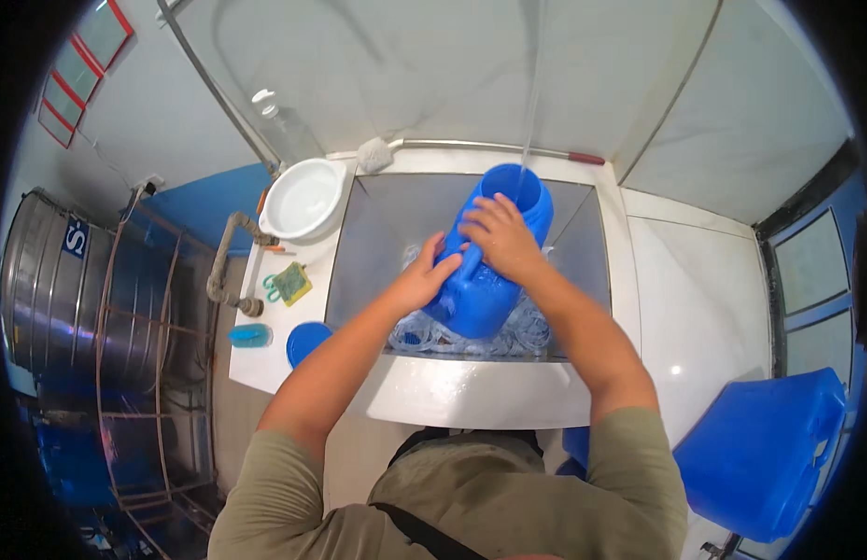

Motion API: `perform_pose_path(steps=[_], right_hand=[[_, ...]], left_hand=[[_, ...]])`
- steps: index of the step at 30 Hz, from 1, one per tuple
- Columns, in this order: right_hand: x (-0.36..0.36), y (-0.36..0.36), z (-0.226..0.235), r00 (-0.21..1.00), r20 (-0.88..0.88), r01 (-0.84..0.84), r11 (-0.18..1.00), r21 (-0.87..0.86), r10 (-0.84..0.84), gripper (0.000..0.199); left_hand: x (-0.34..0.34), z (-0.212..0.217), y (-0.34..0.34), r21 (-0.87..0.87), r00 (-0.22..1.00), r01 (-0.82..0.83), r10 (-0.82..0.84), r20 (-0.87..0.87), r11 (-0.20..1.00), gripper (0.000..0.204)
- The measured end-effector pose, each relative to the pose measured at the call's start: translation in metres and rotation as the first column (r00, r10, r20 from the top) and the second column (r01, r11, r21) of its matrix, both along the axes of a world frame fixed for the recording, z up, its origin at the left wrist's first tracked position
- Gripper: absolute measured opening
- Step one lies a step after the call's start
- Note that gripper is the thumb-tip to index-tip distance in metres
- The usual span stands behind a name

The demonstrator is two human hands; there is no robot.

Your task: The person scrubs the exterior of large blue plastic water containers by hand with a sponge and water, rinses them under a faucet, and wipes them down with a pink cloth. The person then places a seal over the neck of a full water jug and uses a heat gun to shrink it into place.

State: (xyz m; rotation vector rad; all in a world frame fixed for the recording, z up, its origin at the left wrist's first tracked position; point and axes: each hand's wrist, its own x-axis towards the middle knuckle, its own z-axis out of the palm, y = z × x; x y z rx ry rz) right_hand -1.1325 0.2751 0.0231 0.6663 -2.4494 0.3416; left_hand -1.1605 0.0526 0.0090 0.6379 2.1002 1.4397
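Note:
A large blue plastic jug [472, 310] with a wide round mouth and a side handle lies tilted over the sink [583, 243], its mouth facing away from me. Water falls in a thin stream [531, 103] from above into the mouth. My left hand [422, 277] grips the jug's left side beside the handle. Across the upper side, just below the rim, my right hand [500, 241] is curled over the jug. Underneath, a heap of clear, crumpled-looking pieces [527, 331] covers the sink bottom; what they are I cannot tell.
On the left counter are a white basin [304, 199], a sponge [290, 284], a blue brush [250, 336] and a round blue lid [308, 343]. A long-handled brush [375, 155] lies along the back ledge. A big blue jerrycan [760, 453] stands at right, a steel tank [78, 299] at left.

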Motion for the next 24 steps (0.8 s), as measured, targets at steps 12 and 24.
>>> perform_pose_path(steps=[12, 24], right_hand=[[-0.044, -0.031, 0.243, 0.938, -0.326, -0.211, 0.937, -0.278, 0.114, 0.032], [-0.032, -0.046, 0.267, 0.934, -0.314, -0.029, 0.840, -0.542, -0.170, 0.019]], left_hand=[[-0.006, 0.013, -0.166, 0.102, 0.856, -0.345, 0.268, 0.443, 0.933, 0.074], [0.008, 0.057, -0.186, 0.223, 0.715, -0.517, 0.273, 0.644, 0.827, 0.065]])
